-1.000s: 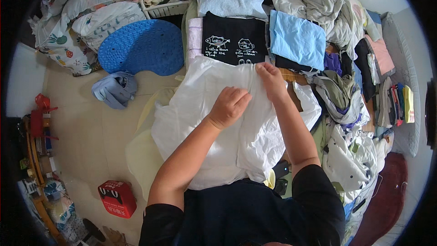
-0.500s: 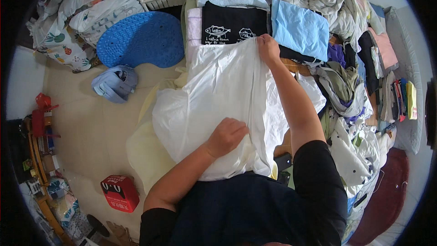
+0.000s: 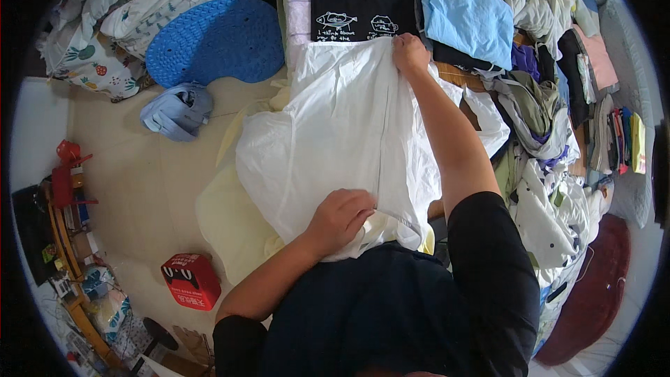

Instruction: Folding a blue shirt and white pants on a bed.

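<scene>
A thin white garment (image 3: 314, 139) lies spread before me, with a long dark seam or opening running down its right side. My right hand (image 3: 410, 56) pinches its far edge, close to a folded black printed shirt (image 3: 363, 7). Nearer my body, my left hand (image 3: 340, 218) has its fingers closed at the lower end of that seam, seemingly gripping the cloth there. Under the garment's left side a pale yellow cloth (image 3: 227, 202) shows. A folded light blue cloth (image 3: 466, 19) rests just beyond my right hand.
On the right are heaped clothes (image 3: 537, 108) and a row of upright folded items (image 3: 618, 139). To the left stand a blue oval board (image 3: 216, 42), a crumpled blue-grey cloth (image 3: 176, 112) and a red box (image 3: 190, 281) on the floor (image 3: 146, 195). A dark red mat (image 3: 593, 300) lies lower right.
My view has shifted slightly, so the far items sit higher. The garment's right side lies flatter with its seam straighter, and my left hand's grip has moved a little toward my body.
</scene>
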A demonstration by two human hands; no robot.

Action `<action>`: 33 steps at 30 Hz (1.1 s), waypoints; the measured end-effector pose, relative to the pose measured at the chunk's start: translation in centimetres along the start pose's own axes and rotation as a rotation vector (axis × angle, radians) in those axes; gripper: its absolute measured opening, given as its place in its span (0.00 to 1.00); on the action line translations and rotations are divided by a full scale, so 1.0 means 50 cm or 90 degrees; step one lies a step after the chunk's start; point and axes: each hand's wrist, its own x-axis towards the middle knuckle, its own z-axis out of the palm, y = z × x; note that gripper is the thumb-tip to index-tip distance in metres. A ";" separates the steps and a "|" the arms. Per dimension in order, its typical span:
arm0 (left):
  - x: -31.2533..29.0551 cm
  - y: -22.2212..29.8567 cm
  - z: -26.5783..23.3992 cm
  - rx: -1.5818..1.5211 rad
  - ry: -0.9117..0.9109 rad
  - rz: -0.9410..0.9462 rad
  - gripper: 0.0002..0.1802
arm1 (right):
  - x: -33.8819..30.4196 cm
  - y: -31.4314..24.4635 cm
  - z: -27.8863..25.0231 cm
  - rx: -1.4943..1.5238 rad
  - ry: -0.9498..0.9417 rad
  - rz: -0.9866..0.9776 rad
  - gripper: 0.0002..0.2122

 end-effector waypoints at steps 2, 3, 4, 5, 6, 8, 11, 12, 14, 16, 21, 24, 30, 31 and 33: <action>-0.004 0.002 -0.003 -0.100 0.010 -0.241 0.20 | -0.026 0.001 -0.016 -0.039 0.013 -0.012 0.16; -0.007 -0.001 -0.008 -0.095 0.007 -0.249 0.20 | -0.051 0.002 -0.026 -0.025 0.126 -0.123 0.17; -0.011 -0.008 -0.017 -0.071 0.028 -0.251 0.23 | -0.080 0.001 -0.038 -0.022 0.201 -0.207 0.19; -0.016 -0.015 -0.027 -0.052 0.057 -0.255 0.25 | -0.117 0.006 -0.058 -0.014 0.206 -0.290 0.20; -0.020 -0.021 -0.032 -0.053 0.095 -0.267 0.21 | -0.163 0.014 -0.083 -0.018 0.171 -0.346 0.22; -0.038 -0.027 -0.051 -0.012 0.059 -0.257 0.20 | -0.269 0.025 -0.136 0.058 0.054 -0.408 0.20; -0.051 -0.014 -0.063 0.008 0.020 -0.253 0.17 | -0.426 0.035 -0.212 0.198 -0.114 -0.431 0.11; -0.052 -0.003 -0.064 0.032 0.010 -0.229 0.19 | -0.467 0.039 -0.236 0.211 -0.181 -0.404 0.08; -0.048 0.025 -0.062 0.057 -0.002 -0.196 0.20 | -0.523 0.037 -0.256 0.268 -0.319 -0.283 0.09; -0.041 0.059 -0.049 0.102 -0.052 -0.133 0.20 | -0.548 0.030 -0.252 0.301 -0.380 -0.193 0.11; -0.052 0.094 -0.063 0.103 -0.294 -0.162 0.17 | -0.547 0.029 -0.230 0.024 -0.725 -0.206 0.27; -0.092 0.080 -0.105 -0.002 -0.325 -0.331 0.16 | -0.539 0.054 -0.262 -0.081 -0.737 -0.286 0.36; -0.213 0.058 -0.192 -0.123 -0.123 -0.463 0.18 | -0.566 0.108 -0.377 0.025 -0.734 -0.174 0.42; -0.229 0.060 -0.197 0.029 -0.072 -0.420 0.21 | -0.584 0.111 -0.395 0.031 -0.630 -0.217 0.39; -0.247 0.062 -0.197 0.183 -0.018 -0.377 0.23 | -0.617 0.105 -0.416 0.038 -0.529 -0.263 0.36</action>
